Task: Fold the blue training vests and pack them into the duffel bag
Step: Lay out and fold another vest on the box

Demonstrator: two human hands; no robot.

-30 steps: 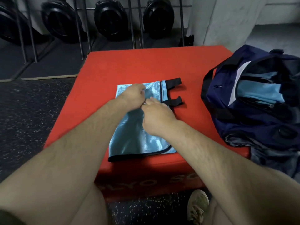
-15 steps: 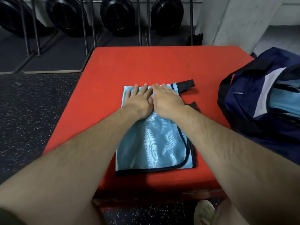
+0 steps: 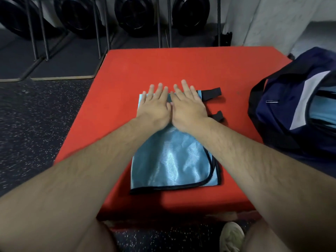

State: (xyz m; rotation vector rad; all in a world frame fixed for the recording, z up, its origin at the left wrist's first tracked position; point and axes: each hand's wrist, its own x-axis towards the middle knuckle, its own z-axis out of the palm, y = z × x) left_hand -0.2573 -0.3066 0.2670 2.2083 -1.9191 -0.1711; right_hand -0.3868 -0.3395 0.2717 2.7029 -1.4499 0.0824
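Note:
A shiny light-blue training vest (image 3: 174, 160) with black trim lies folded flat on the red plyo box (image 3: 181, 66). Two black straps (image 3: 212, 91) stick out at its far right edge. My left hand (image 3: 154, 106) and my right hand (image 3: 187, 108) lie side by side, palms down with straight fingers, pressing on the vest's far end; their fingertips reach past its far edge. The navy duffel bag (image 3: 283, 106) stands open on the box's right side, with light-blue fabric (image 3: 320, 110) showing inside it.
Black weight plates (image 3: 134, 13) stand in a metal rack behind the box. Dark speckled rubber floor (image 3: 36, 124) lies to the left. A grey concrete pillar (image 3: 263, 20) rises at the back right. My shoe (image 3: 231, 237) sits below the box's near edge.
My hands went from curled fingers pinching the vest's middle to flat palms, then slid away from me to the vest's far edge. The view shifted, moving the bag rightward.

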